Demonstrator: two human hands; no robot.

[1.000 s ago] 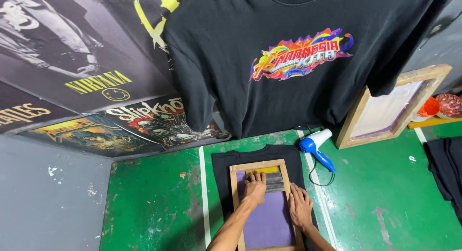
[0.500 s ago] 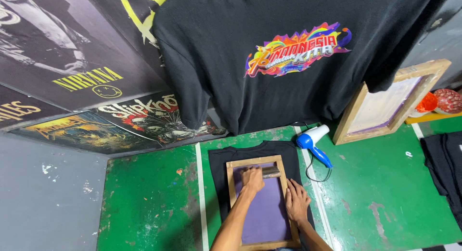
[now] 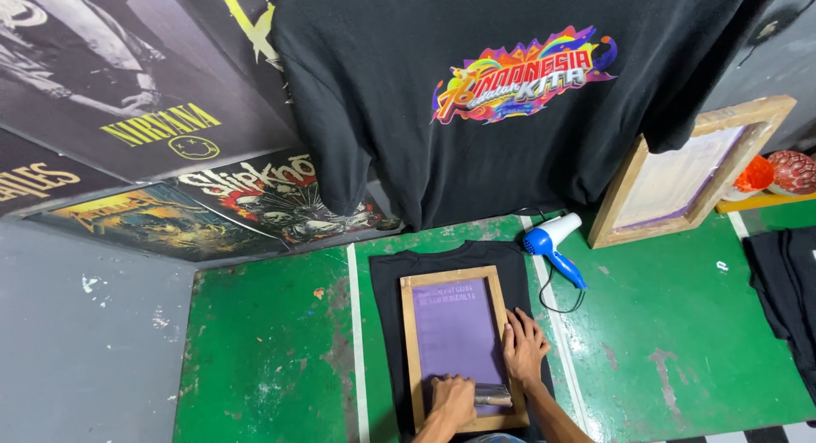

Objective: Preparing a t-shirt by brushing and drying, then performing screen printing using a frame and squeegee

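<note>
A wooden screen-printing frame with purple mesh lies on a black T-shirt spread flat on the green table. My left hand grips a squeegee at the near end of the mesh. My right hand lies flat, fingers spread, on the frame's right rail and the shirt beside it.
A blue and white hair dryer lies right of the shirt. A second wooden screen frame leans at the back right. A black printed T-shirt hangs above. Dark garments lie at the right edge. Posters cover the left wall.
My left hand has pulled the squeegee from the far end of the mesh down to the near end. My right hand stays on the frame's right side.
</note>
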